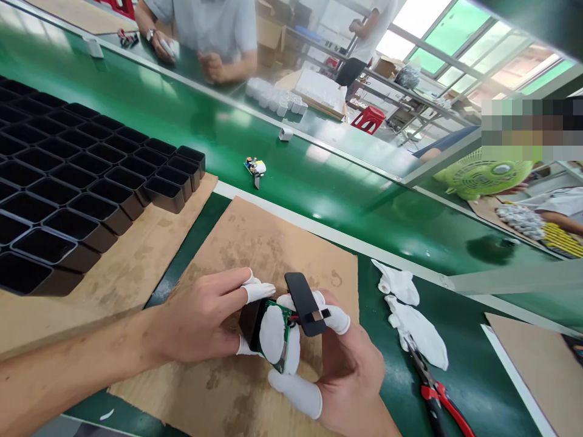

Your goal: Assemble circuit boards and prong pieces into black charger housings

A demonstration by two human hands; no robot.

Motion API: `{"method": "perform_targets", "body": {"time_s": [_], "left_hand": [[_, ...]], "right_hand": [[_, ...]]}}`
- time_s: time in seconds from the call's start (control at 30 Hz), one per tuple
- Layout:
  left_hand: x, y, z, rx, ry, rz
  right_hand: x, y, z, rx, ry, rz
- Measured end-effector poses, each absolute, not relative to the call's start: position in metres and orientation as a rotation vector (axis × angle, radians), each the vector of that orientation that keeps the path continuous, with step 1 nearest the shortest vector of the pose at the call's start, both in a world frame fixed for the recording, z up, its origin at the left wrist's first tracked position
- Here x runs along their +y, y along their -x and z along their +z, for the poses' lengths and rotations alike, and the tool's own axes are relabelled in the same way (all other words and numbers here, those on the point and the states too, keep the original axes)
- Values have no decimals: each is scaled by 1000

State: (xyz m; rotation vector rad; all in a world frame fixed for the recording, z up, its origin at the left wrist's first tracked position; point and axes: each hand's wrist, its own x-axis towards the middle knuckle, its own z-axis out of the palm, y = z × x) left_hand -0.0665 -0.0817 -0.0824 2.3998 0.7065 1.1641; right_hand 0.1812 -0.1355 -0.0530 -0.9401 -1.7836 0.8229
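Observation:
My left hand (212, 318), with white finger cots on its fingertips, grips a black plastic housing (248, 321) from the side. Partly inside the housing's mouth sits a green circuit board (283, 359) with a white oval pad (272, 335) on its face. My right hand (344, 358), also in finger cots, closes round the board's outer end. Against its fingers stands a black end plate (301, 303) with rounded ends, joined to the board by short red and black wires. Some of the right fingertips are hidden behind the board and plate.
Beneath my hands lies a stained cardboard sheet (255, 243). Rows of black housings (91, 176) fill the left. Red-handled pliers (430, 388) and white gloves (419, 328) lie at right. A small circuit assembly (255, 170) rests on the green belt (218, 139); a co-worker (209, 36) sits beyond.

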Motion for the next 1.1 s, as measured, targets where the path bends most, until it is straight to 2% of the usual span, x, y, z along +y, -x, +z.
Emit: {"method": "perform_targets", "body": {"time_s": [0.67,1.1], "left_hand": [[-81,67,-81,698,-2349,1147],[-82,67,-80,703,-2323,1127]], "right_hand": [[-126,-173,-47,-1882,822,727],[-127,-168,-39,-1865,925,742]]}}
